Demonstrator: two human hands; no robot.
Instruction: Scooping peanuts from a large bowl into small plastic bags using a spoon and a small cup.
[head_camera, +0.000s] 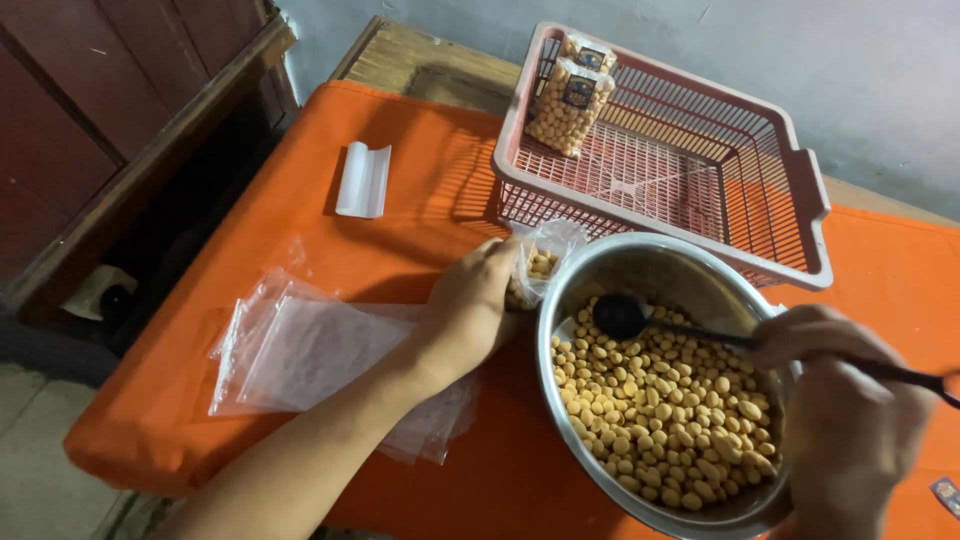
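The left hand (470, 310) grips a small clear bag (540, 262), partly filled, at the rim of the steel bowl (640, 262). The right hand (840, 400) is closed around a black ladle (622, 316) above the nuts (660, 400). Holding the bag's mouth wide and low against the rim, just beside the scoop, should limit spills onto the orange tabletop (400, 180).
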